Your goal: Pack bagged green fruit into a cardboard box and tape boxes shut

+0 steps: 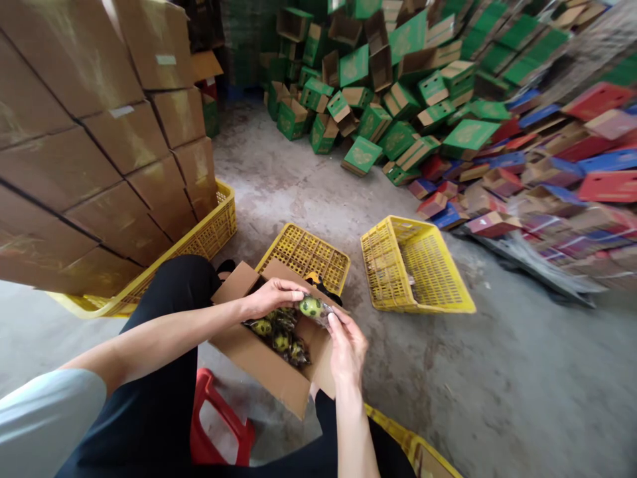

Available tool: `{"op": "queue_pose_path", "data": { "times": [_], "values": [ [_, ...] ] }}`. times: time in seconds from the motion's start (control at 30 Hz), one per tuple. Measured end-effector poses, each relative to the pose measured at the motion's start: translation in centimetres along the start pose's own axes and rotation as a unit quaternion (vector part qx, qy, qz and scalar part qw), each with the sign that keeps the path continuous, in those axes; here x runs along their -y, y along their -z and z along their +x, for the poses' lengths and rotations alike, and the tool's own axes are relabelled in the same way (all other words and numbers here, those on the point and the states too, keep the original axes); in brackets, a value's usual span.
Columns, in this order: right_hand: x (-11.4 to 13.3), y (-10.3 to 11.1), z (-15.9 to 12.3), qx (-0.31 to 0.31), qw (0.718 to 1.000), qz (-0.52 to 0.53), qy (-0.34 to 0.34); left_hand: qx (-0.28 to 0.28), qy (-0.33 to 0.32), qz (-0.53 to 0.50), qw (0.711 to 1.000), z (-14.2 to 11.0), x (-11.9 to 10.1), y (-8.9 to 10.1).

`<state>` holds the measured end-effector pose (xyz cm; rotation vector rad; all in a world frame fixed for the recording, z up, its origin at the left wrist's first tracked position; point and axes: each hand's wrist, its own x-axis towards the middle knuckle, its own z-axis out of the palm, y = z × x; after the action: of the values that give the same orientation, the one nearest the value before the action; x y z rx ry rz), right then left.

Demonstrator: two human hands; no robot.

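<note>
Between my two hands, above an open cardboard box (263, 372), is a clear plastic-wrapped green thing with dark spots (311, 306); its exact kind I cannot make out. My left hand (273, 297) pinches the wrapper at its left end. At the right end, the fingertips of my right hand (346, 342) grip the plastic. Inside the box lie several similar wrapped green things (281, 342), partly hidden by my left hand and forearm. The box rests at my lap, its flaps folded outward.
A yellow crate (438, 265) stands to the right, and an upturned yellow crate (298, 252) sits beyond the box. Stacked cartons (99, 146) rise at left. Under me is a red stool (219, 418). Green boxes (363, 154) and red and blue boxes (607, 187) lie heaped behind.
</note>
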<state>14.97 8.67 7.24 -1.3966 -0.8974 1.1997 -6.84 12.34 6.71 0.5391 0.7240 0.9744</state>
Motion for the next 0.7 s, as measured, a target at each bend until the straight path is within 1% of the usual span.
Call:
{"op": "queue_pose_path", "data": {
  "times": [0.1,0.17,0.3,0.37,0.57,0.63,0.7],
  "values": [
    [0.3,0.2,0.0,0.011,0.999,-0.020,0.026,-0.007,0.003,-0.006,1.000,0.0,0.0,0.2],
    [0.9,0.2,0.0,0.033,0.997,-0.053,0.055,-0.005,0.006,-0.012,1.000,0.0,-0.1,0.4],
    [2.0,-0.1,-0.3,0.092,0.975,-0.148,0.139,0.012,0.003,-0.033,0.999,-0.1,-0.3,0.4],
    [2.2,-0.2,-0.3,0.103,0.964,-0.181,0.166,0.011,0.000,-0.035,0.999,-0.1,-0.4,0.4],
    [1.6,0.3,0.0,0.083,0.943,-0.247,0.207,0.001,0.003,-0.034,0.999,0.0,-0.5,0.4],
    [1.6,0.5,0.1,0.075,0.943,-0.251,0.207,-0.002,0.004,-0.032,0.999,0.1,-0.4,0.4],
    [1.7,0.4,0.0,0.064,0.949,-0.243,0.193,-0.009,0.000,-0.029,1.000,0.3,-0.3,0.4]
  ]
}}
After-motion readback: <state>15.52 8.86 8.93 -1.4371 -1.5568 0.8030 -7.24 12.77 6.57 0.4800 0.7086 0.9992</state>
